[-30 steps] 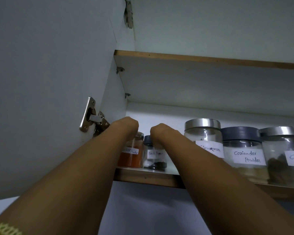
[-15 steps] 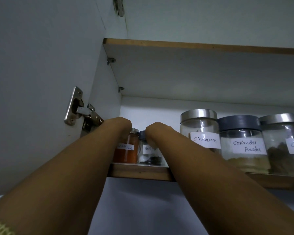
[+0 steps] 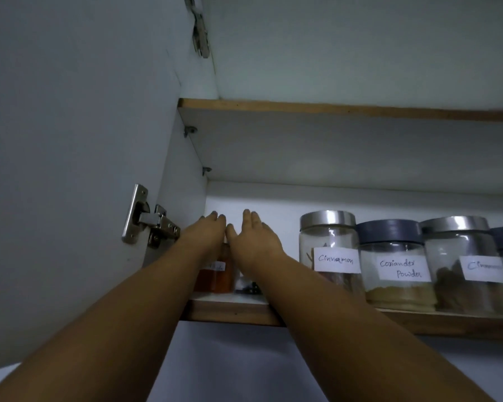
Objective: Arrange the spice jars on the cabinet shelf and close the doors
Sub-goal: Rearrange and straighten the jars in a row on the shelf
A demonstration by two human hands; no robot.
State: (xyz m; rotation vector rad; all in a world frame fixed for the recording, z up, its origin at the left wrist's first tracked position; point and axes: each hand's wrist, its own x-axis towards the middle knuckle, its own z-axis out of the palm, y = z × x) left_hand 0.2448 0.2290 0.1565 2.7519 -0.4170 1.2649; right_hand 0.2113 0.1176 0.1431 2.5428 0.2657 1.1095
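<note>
Large jars [image 3: 328, 256]: four standing in a row, the last cut off by the frame edge.
Small jars [image 3: 218, 275]: two showing behind the arms.
Hands: two showing, left hand [image 3: 208, 235] and right hand [image 3: 254, 242].
Hinges [image 3: 148, 221]: two showing.
Shelves [image 3: 230, 311]: two showing.

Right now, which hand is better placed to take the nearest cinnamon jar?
Right, likely. The right hand is open beside the cinnamon jar, nothing between them; the left hand, also open, lies farther off near the door hinge, over the orange jar.
</note>
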